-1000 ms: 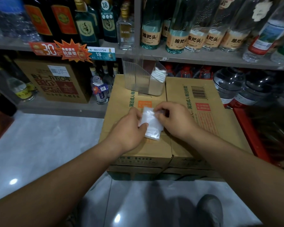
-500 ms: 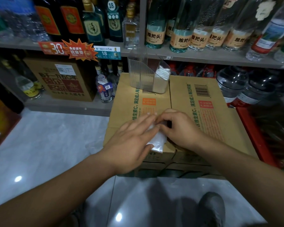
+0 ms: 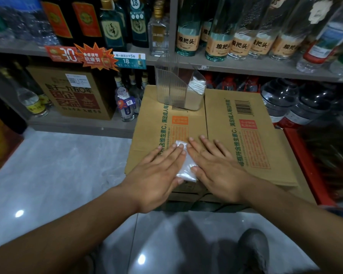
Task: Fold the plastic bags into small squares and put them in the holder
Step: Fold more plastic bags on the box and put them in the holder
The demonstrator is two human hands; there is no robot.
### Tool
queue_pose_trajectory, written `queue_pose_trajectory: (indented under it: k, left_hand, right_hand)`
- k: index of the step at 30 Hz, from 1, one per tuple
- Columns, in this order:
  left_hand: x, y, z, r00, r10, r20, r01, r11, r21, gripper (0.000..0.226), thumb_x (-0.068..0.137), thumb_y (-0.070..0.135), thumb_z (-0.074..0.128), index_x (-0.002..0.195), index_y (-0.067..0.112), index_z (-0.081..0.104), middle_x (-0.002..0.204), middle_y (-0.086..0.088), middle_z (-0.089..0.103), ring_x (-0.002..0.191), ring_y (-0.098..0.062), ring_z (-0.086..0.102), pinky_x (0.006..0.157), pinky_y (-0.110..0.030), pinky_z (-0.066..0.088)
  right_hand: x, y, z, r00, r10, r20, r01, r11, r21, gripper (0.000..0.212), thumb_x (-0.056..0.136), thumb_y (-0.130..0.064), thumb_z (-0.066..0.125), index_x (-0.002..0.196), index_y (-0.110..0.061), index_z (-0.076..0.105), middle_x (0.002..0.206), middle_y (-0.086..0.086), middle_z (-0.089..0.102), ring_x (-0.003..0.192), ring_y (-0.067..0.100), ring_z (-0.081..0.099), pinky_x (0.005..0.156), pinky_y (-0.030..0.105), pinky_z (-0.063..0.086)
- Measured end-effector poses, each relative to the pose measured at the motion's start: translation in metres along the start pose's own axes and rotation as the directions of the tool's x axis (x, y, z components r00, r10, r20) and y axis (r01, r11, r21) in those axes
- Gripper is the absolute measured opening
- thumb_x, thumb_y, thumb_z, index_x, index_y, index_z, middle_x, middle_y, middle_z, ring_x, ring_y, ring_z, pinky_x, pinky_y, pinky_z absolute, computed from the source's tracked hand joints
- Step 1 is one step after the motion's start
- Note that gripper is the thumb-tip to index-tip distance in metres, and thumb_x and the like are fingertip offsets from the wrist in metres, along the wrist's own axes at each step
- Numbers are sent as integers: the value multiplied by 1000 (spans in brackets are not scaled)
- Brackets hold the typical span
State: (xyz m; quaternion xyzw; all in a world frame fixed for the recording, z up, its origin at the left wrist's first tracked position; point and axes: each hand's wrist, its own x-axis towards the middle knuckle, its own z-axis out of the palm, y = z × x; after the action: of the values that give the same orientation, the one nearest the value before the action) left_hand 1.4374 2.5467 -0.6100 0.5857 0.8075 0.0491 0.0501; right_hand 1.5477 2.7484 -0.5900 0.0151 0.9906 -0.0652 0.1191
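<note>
A folded clear plastic bag (image 3: 186,167) lies flat on the brown cardboard box (image 3: 265,155), near its front edge. My left hand (image 3: 158,175) presses on the bag's left side with straight fingers. My right hand (image 3: 216,165) presses on its right side, fingers also straight and spread. Only a narrow strip of the bag shows between the two hands. The clear plastic holder (image 3: 178,89) stands at the far edge of the box, with several folded white bags (image 3: 196,85) stacked in its right end.
Shelves of glass bottles (image 3: 222,36) run across the back. A second carton (image 3: 73,91) sits on the low shelf at left. Large water jugs (image 3: 281,97) and a red rack (image 3: 305,165) lie to the right. My shoe (image 3: 253,252) is on the glossy tile floor.
Both hands went from pinching and folding the bag with curled fingers to lying flat on it, fingers straight. The view has tilted slightly.
</note>
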Motion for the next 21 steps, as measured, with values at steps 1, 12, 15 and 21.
queue_pose_trajectory:
  k: [1, 12, 15, 21]
  left_hand:
    - [0, 0, 0, 1000, 1, -2, -1, 1000, -1, 70, 105, 51, 12, 162, 13, 0, 169, -2, -8, 154, -11, -16, 123, -34, -12]
    - [-2, -7, -7, 1000, 23, -17, -26, 975, -221, 66, 102, 28, 44, 158, 15, 13, 170, -3, 1, 154, -5, -11, 122, -24, -15]
    - [-2, -9, -6, 999, 24, -38, -33, 966, -256, 53, 102, 36, 45, 151, 22, 28, 170, 0, 4, 155, -4, -8, 124, -26, -10]
    - [0, -10, -8, 997, -18, -76, -9, 939, -344, 53, 97, 48, 42, 146, 28, 44, 168, 7, 17, 154, -3, 7, 125, -25, 1]
  right_hand:
    - [0, 1, 0, 1000, 0, 4, 0, 1000, -2, 74, 93, -59, -7, 159, -27, -15, 163, -14, -28, 148, 10, -33, 124, 41, -15]
    - [-9, 0, -7, 968, -1, -250, 58, 974, 219, 57, 101, -44, 48, 154, -27, 33, 168, -5, 13, 152, 13, 9, 122, 34, 12]
    - [-15, 0, -9, 889, -109, -445, 212, 959, 187, 34, 91, -41, 63, 117, -20, 63, 138, 0, 52, 128, 19, 44, 105, 43, 41]
    - [-14, -4, 3, 924, -194, -330, 242, 964, 110, 42, 80, -48, 73, 112, -24, 61, 120, -6, 59, 112, 20, 55, 92, 44, 48]
